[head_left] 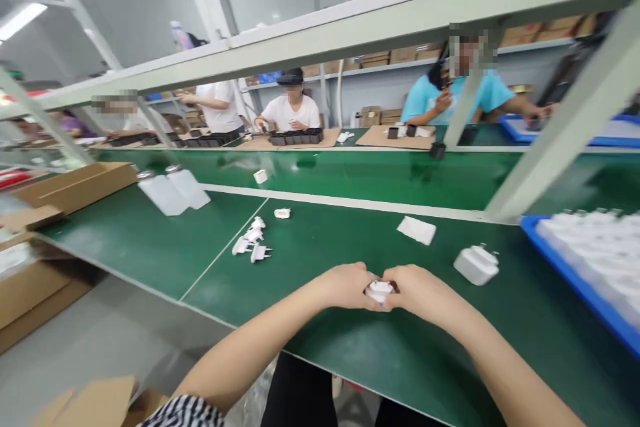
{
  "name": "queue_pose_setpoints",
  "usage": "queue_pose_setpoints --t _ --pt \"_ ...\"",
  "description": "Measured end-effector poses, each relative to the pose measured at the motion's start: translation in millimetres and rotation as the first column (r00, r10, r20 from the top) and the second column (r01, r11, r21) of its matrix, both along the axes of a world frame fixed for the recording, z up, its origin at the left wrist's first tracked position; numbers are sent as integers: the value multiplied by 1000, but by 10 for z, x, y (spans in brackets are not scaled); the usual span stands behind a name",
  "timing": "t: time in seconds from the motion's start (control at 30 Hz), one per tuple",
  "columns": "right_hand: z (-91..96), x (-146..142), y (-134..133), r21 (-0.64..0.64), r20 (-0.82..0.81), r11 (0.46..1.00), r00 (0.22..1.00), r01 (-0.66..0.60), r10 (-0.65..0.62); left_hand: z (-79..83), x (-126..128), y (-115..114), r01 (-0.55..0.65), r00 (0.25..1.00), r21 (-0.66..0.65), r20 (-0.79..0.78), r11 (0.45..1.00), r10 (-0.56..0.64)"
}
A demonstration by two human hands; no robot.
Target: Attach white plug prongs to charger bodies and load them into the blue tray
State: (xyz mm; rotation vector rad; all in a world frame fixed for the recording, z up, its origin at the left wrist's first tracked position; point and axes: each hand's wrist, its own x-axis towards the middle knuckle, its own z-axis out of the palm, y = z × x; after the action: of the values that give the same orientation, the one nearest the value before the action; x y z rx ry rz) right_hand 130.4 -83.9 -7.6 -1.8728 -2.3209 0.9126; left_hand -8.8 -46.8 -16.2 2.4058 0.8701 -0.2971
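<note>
Both my left hand (347,285) and my right hand (414,288) are closed around one white plug adapter (380,290), just above the green bench near its front edge. The fingers wrap it from either side, so only its middle shows. To the right of my right hand stands a white charger (477,264) with its prongs up. Beyond the hands lies a white folded cloth or paper (417,230). Several loose white plug heads (254,240) lie left of my hands, with a small white piece (283,213) near them.
A blue tray (575,273) full of white chargers sits at the right. Two pale bottles (173,192) and cardboard boxes (85,190) are at the left. A slanted post (560,107) and a shelf beam (320,33) cross ahead. Several people work across the green belt, where a white block (261,177) lies.
</note>
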Motion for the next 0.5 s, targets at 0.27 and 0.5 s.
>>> queue_pose_setpoints --t 0.27,0.5 --pt "308 857 -142 484 -611 543 709 687 -353 -481 625 18 -105 922 -209 345 972 174" --pt "340 915 -247 653 -619 364 745 665 -249 -606 1381 293 89 769 -366 616 926 170"
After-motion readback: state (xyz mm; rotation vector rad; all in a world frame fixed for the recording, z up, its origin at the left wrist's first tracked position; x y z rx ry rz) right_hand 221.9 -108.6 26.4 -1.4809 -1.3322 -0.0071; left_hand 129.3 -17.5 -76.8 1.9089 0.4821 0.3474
